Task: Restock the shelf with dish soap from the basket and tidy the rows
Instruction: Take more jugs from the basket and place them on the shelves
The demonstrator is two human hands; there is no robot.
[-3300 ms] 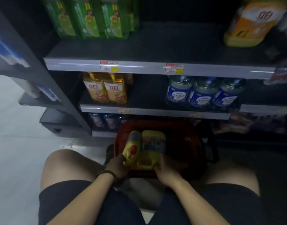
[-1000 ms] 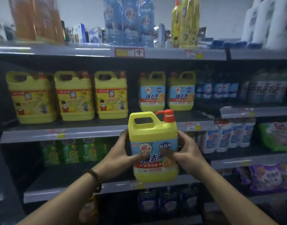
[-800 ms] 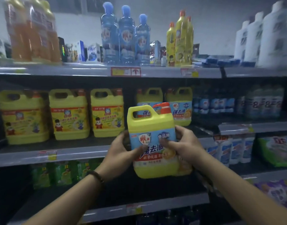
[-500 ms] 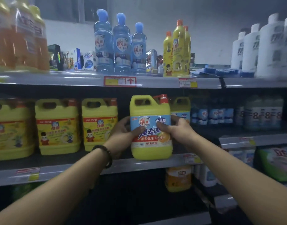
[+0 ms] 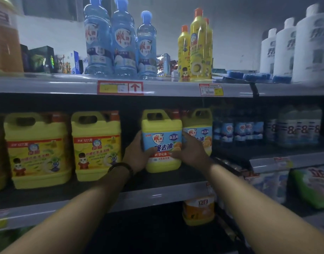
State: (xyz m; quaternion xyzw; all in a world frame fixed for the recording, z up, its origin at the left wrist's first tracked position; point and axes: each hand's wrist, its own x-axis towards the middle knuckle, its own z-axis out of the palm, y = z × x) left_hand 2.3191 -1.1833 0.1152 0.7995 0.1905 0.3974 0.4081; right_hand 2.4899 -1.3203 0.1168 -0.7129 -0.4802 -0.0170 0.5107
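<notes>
A yellow dish soap jug [image 5: 162, 129] with a blue label and red cap stands on the middle shelf [image 5: 157, 196]. My left hand [image 5: 137, 154] grips its left side and my right hand [image 5: 189, 153] grips its right side, thumbs across the label. A matching yellow jug [image 5: 201, 125] stands right behind my right hand. Two larger yellow jugs [image 5: 95, 143] with red-banded labels stand in a row to the left. The basket is out of view.
The top shelf [image 5: 176, 88] holds blue bottles [image 5: 110, 39], tall yellow bottles [image 5: 199, 48] and white bottles [image 5: 304, 44]. Small blue-label bottles [image 5: 238, 131] fill the middle shelf to the right. An orange jug [image 5: 198, 209] sits on the shelf below.
Both hands lifted the jug from the basket up to the middle shelf and pushed it back beside the matching jug, where it now stands.
</notes>
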